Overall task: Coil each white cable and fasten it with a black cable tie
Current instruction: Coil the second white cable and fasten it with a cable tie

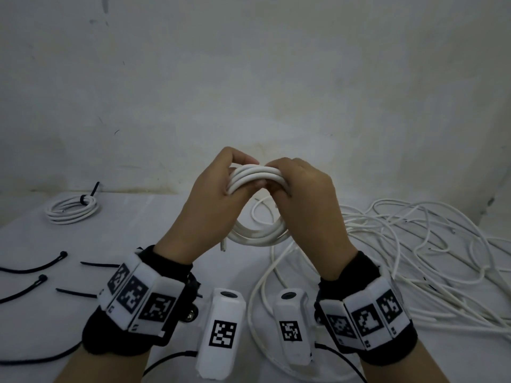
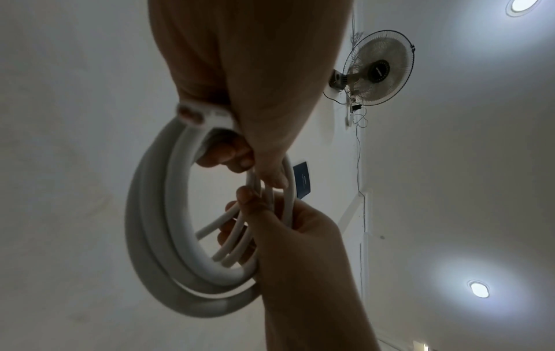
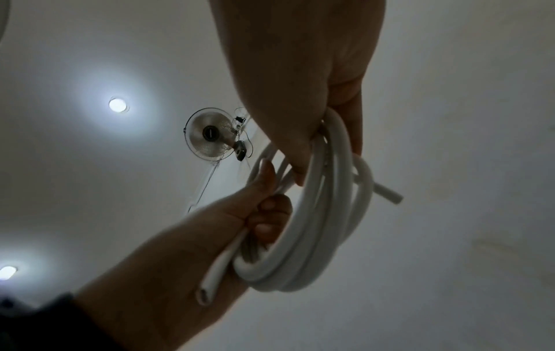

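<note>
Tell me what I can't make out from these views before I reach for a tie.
- Coil: top strands hidden under left hand and right hand, head view.
- Loose ties: tails cut off by the left edge.
- Cut end: blurred, left wrist view.
- Loose cables: ends too tangled to trace.

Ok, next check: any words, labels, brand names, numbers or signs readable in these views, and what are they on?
No text can be read in any view.
Wrist bands: black-and-white square code markers only, no letters or digits.
Wrist cameras: one such marker each, no text.
Fan: a mark on the dark hub, too small to read.
Blue card on the wall: a faint line of print, too blurred to read.
White cable coil: no print visible.
</note>
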{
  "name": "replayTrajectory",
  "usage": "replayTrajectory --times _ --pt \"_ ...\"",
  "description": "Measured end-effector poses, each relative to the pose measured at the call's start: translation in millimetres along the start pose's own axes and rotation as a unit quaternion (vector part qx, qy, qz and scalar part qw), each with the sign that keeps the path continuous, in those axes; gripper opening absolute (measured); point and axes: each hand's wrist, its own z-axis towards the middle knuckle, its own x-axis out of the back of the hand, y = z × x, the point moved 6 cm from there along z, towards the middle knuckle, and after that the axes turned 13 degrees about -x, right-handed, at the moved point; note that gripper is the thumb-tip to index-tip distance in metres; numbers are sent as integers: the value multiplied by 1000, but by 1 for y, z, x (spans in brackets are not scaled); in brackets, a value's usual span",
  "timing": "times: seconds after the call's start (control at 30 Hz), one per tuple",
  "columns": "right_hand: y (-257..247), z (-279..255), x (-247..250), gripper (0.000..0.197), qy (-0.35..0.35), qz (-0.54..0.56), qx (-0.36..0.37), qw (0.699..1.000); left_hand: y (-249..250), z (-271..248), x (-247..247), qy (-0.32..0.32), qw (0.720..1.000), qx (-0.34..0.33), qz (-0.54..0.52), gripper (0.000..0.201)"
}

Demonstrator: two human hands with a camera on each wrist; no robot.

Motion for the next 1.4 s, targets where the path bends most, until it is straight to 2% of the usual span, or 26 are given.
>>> replayTrajectory --times 0.07,0.2,0.43,0.53,0.6,0.8,1.0,1.2,1.27,1.37,1.4 --pt "5 1 1 25 -35 61 -37 997 1 0 -1 -1 1000 5 -9 16" --pt "8 2 -1 11 -99 145 -96 980 9 3 3 -5 1000 -6 -21 39" --pt "7 1 -6 18 -125 266 -143 945 12 4 10 40 999 -18 -20 30" --pt "8 0 -8 7 -129 325 -175 921 13 4 12 45 998 -22 -25 22" --pt "9 -2 -12 5 -141 350 -197 905 13 4 13 49 998 -21 -31 22" --pt "10 -5 -19 15 -175 399 -215 874 16 5 16 57 997 -24 -45 30" --pt "11 -5 -20 5 -179 471 -227 834 13 5 18 72 996 -20 -45 30" --pt "12 -8 -31 19 -188 532 -261 783 14 5 19 74 996 -35 -41 31" --pt "13 -8 -28 21 -212 513 -255 792 12 5 21 76 996 -33 -38 34" --pt "14 -4 -13 13 -249 360 -202 876 7 5 21 81 996 -16 -41 35" --pt "14 -3 -9 9 -247 320 -187 896 5 5 20 81 996 -11 -40 35"
